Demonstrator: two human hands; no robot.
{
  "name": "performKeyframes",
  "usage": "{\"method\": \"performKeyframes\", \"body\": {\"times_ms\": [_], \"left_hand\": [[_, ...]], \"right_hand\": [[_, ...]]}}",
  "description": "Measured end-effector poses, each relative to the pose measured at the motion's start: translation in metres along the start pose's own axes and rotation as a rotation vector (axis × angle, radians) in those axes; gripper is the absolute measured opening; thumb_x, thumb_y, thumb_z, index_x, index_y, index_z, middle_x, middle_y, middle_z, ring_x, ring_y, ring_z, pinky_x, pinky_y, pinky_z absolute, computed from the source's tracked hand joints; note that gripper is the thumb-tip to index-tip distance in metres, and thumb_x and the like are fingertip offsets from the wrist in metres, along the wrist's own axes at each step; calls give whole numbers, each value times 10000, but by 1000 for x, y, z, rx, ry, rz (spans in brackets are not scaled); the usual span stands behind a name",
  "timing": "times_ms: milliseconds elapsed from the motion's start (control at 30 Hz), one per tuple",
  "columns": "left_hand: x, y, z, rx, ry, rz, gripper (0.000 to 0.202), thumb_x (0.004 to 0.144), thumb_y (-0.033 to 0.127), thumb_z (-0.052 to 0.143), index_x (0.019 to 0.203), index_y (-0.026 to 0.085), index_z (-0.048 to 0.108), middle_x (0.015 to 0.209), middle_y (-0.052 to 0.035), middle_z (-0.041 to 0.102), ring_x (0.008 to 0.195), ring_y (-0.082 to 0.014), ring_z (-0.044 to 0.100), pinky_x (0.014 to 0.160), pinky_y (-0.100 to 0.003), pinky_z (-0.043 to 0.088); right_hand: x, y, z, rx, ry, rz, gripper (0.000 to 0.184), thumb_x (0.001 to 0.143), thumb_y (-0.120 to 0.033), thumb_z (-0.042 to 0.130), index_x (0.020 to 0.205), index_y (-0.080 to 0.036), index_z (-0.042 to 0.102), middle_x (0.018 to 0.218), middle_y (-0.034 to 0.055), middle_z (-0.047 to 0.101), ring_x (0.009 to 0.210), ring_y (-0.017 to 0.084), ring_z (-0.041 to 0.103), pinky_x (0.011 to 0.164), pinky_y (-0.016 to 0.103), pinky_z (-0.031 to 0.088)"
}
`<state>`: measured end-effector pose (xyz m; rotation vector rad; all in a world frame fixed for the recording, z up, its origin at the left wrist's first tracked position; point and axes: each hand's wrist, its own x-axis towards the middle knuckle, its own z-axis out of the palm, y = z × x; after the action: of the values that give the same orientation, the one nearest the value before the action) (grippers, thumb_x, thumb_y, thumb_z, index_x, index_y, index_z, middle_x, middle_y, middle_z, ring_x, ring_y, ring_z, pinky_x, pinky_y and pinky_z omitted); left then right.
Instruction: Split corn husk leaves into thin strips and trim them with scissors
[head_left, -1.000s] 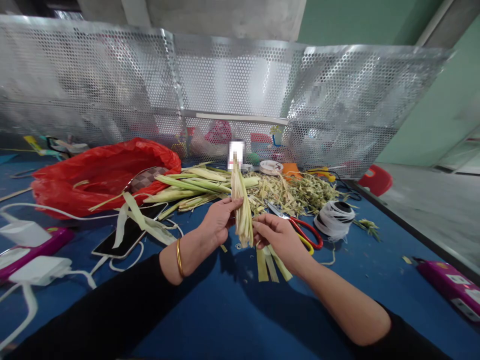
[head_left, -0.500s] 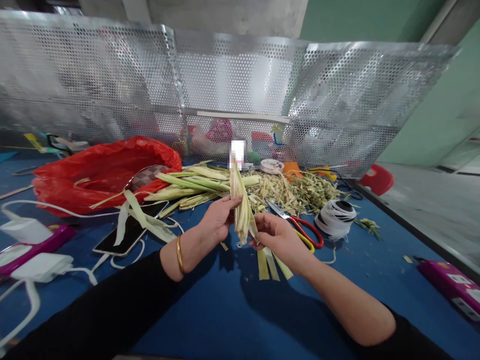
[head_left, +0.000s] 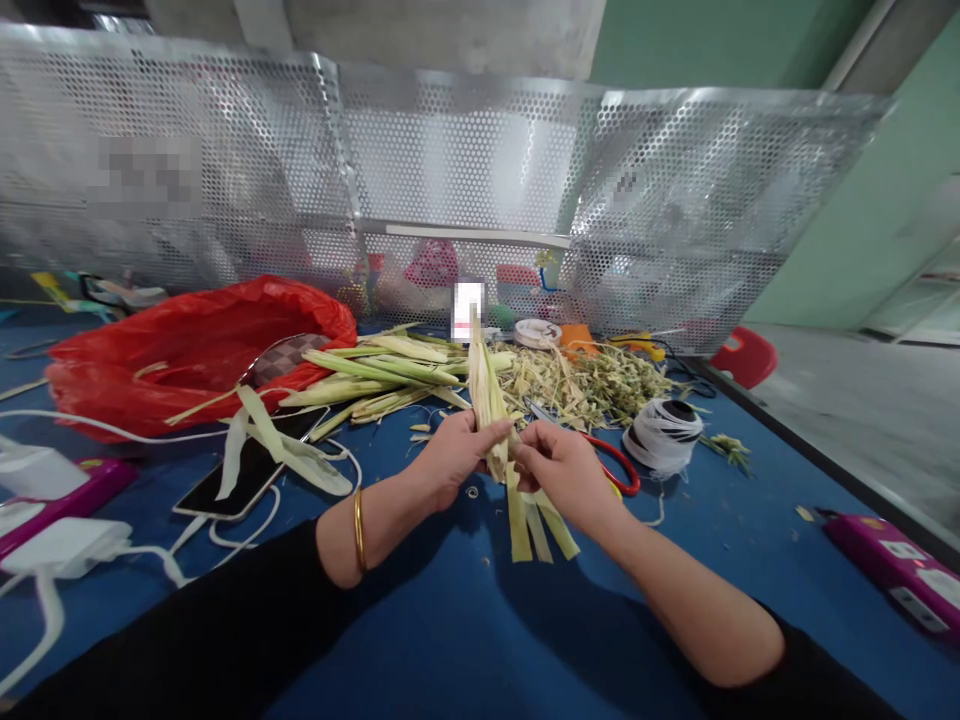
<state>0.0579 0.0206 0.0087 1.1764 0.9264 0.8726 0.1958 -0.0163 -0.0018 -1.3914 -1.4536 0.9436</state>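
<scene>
A bundle of pale, yellow-green corn husks (head_left: 486,390) stands tilted before me, its narrow tip pointing away. My left hand (head_left: 450,455), with a gold bangle at the wrist, is closed round its lower part, thumb on top. At the near end, my right hand (head_left: 566,470) pinches the husk on the right side, the fingertips of both hands nearly touching. Flat husk strips (head_left: 523,525) lie on the blue table below my right hand. Behind that hand, scissors (head_left: 622,462) with red handles are partly hidden.
Green stalks (head_left: 382,370) and a heap of dried plant bits (head_left: 592,380) lie beyond my hands. To the right stands a spool of white string (head_left: 664,440). A red plastic bag (head_left: 97,380), a phone (head_left: 247,475) and white cables are on the left. Perforated metal panels (head_left: 457,150) border the back.
My left hand has slid nearer the bundle's lower end, its thumb now pressing there. The bundle tilts more to the left at the top, and the view has shifted slightly.
</scene>
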Motion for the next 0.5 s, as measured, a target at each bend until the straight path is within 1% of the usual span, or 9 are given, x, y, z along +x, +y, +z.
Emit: {"method": "performKeyframes", "body": {"times_ms": [100,200,233,267,300,400,500], "left_hand": [[2,0,-1,54,31,58,268,687,383,698,763,147,598,593,12,589,456,-96,492,433,-214,409],[9,-2,-8,124,158,128,184,723,328,664,743,163,585,571,32,545,455,-87,461,407,-188,372],[12,-3,-11,133,210,124,167,725,311,663,726,167,579,551,42,517,452,-83,449,397,-177,353],[16,-3,-15,113,258,85,153,724,294,663,710,168,578,528,52,486,431,-75,418,384,-171,326],[20,-3,-19,98,276,64,144,738,287,649,707,167,575,520,58,468,414,-66,390,375,-167,301],[28,0,-28,53,292,7,129,772,247,616,697,155,565,511,65,436,384,-46,336,360,-157,244],[31,5,-33,-6,297,-58,118,803,191,578,698,142,553,514,62,429,370,-35,327,351,-148,217]], "right_hand": [[2,-5,-5,142,-55,81,241,746,-349,633,624,-192,497,508,-44,542,417,108,548,443,230,440],[2,-13,-18,264,-55,135,299,664,-383,713,590,-178,509,489,-44,541,393,87,511,428,220,427],[2,-15,-25,300,-51,148,309,636,-380,737,581,-174,514,489,-41,545,391,82,504,428,219,427],[2,-18,-32,336,-49,162,316,611,-377,758,578,-169,523,496,-38,552,396,82,504,430,219,430],[3,-20,-40,373,-41,172,318,590,-371,777,581,-164,535,501,-35,557,401,80,503,428,215,426],[4,-21,-59,487,-7,185,308,554,-331,817,615,-155,571,509,-33,559,401,67,485,417,201,409],[6,-19,-67,556,-8,200,284,566,-292,821,640,-153,585,516,-31,561,402,59,473,415,191,403]]}}
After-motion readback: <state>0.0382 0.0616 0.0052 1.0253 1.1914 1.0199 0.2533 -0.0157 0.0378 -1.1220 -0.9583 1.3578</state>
